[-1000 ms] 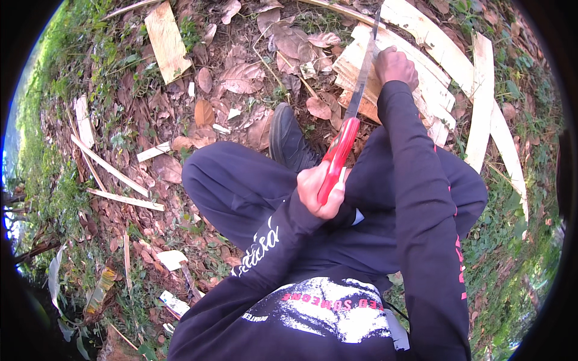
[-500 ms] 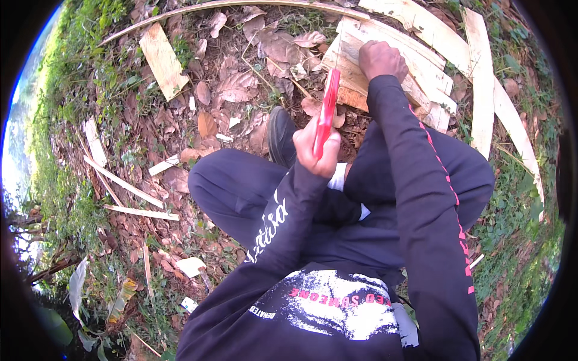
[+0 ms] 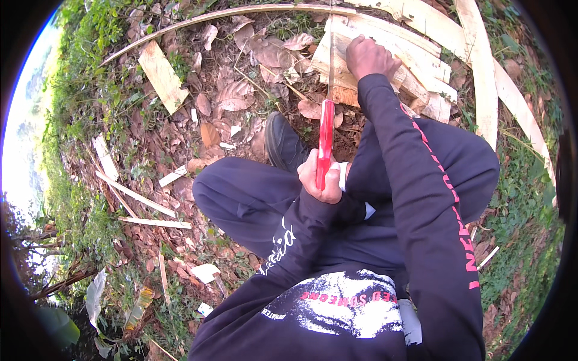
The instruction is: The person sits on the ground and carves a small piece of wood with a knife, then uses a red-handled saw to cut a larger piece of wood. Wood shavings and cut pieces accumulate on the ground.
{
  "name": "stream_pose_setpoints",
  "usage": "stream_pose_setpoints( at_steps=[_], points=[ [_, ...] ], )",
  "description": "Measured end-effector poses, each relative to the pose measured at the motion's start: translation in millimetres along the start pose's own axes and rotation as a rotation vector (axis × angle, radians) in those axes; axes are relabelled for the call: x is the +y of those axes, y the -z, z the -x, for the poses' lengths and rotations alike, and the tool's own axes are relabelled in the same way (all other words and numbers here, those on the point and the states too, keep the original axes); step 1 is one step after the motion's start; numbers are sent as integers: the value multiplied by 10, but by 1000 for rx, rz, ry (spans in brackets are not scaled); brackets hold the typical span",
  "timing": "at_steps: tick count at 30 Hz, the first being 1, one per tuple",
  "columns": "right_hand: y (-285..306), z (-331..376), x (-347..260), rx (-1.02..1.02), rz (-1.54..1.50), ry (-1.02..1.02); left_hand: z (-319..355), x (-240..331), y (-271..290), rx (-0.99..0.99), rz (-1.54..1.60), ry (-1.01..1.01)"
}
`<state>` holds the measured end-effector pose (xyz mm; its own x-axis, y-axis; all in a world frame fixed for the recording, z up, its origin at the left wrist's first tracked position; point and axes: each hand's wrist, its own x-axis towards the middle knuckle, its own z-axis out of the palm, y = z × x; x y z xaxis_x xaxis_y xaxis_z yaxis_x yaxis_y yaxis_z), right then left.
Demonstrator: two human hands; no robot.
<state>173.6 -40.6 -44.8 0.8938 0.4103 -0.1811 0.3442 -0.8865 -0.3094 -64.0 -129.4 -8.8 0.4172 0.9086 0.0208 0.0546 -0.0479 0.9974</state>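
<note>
My left hand (image 3: 318, 183) is wrapped around the red handle of a handsaw (image 3: 326, 135) in front of my crossed legs. The saw's thin blade points away from me, seen edge-on, and meets a short wooden board (image 3: 342, 60) near its left end. My right hand (image 3: 368, 60) is closed and bears down on that board, just right of the blade; its fingertips are partly hidden. Several pale planks (image 3: 415, 57) lie stacked under and beside the board.
A long thin strip of wood (image 3: 229, 13) curves across the far side. Long planks (image 3: 481, 78) lie at the far right. On the left are a flat wood piece (image 3: 162, 77) and several narrow offcuts (image 3: 138, 195) among dry leaves. My shoe (image 3: 282, 139) is close to the saw.
The saw handle has been drawn back toward me and stands straighter, with more blade showing. My right hand stays on the board. The whole view has shifted slightly.
</note>
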Motion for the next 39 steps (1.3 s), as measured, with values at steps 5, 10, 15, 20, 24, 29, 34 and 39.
stream_pose_setpoints(
  at_steps=[5, 10, 15, 20, 24, 29, 34, 39],
  points=[
    [-55, 17, 61, 34, -5, 13, 4, 12, 40, -25, 33, -48],
    [-14, 2, -18, -1, 28, -53, -28, 76, 84, -49, 53, -38],
    [-32, 12, -14, -4, 25, -39, -9, 53, 88, -28, 80, 20],
    [-29, 22, -8, 52, 31, -47, 15, 36, 121, -16, 125, -36],
    [-57, 10, -13, 52, 26, -77, -26, 81, 112, -7, 126, -61],
    [-14, 22, -47, 19, 0, -82, -59, 88, 137, -79, 41, -32],
    [-29, -9, -18, 22, 28, -48, -84, 138, 123, -86, 19, -39],
    [-49, -86, -83, 20, -3, -32, -77, 137, 58, -128, -9, -98]
  ],
)
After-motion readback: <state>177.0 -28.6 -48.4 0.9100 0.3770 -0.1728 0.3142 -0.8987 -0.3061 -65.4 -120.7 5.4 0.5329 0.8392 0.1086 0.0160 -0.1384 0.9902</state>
